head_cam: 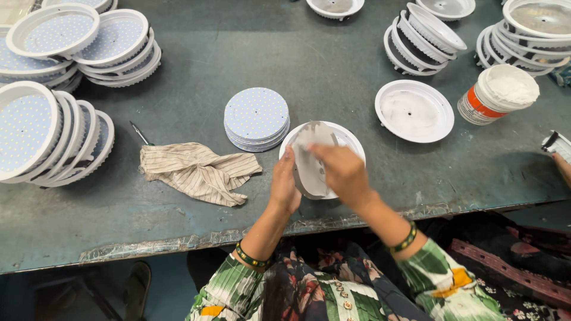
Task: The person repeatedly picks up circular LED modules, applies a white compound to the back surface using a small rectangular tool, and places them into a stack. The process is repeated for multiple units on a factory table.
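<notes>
My left hand [284, 185] holds the near left edge of a white round lamp housing [351, 141] that lies on the grey-green table [196, 77]. My right hand [344, 172] presses a grey-white smeared flat piece [309, 156] down inside the housing. Just left of the housing sits a stack of round white LED boards [256, 117]. A second white housing [414, 110], smeared with white paste inside, lies to the right. A white tub of paste [499, 93] with an orange label stands further right.
A striped beige cloth [196, 170] lies left of my hands, a thin tool [140, 133] beside it. Stacks of finished housings with LED boards [53, 131] fill the left side; empty housings [423, 37] are stacked at the back right. Another person's hand [560, 161] shows at the right edge.
</notes>
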